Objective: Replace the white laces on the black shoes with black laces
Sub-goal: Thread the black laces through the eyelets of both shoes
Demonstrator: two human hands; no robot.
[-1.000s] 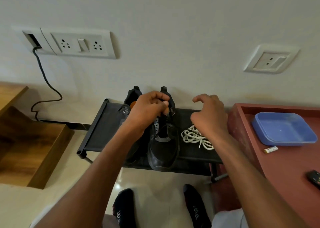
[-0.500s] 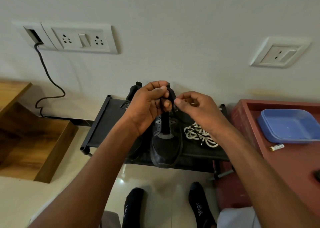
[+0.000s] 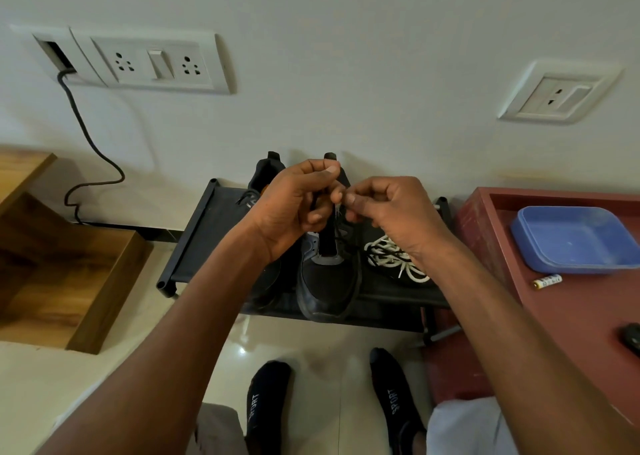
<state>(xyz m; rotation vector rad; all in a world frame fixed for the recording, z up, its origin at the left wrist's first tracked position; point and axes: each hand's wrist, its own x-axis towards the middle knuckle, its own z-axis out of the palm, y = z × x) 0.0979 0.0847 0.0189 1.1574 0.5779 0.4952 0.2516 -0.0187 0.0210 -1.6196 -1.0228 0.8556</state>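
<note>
Two black shoes stand on a low black rack (image 3: 194, 247) against the wall. The right shoe (image 3: 329, 281) faces me with its tongue up; the left shoe (image 3: 266, 177) is mostly hidden behind my left forearm. My left hand (image 3: 294, 209) grips the top of the right shoe's tongue and collar. My right hand (image 3: 388, 212) pinches a thin black lace end (image 3: 337, 212) right beside the left fingers, above the eyelets. A pile of white laces (image 3: 391, 257), with a black strand across it, lies on the rack to the right of the shoe.
A maroon table (image 3: 571, 316) on the right holds a blue tray (image 3: 571, 240), a small battery (image 3: 547, 281) and a dark object at its edge. A wooden shelf unit (image 3: 69, 264) stands left. A black cable (image 3: 86, 136) hangs from wall sockets. My socked feet (image 3: 270, 402) rest on the tiled floor.
My right hand has moved left from above the white laces to the shoe's top and now pinches the lace end beside my left hand. The left hand stays on the shoe.
</note>
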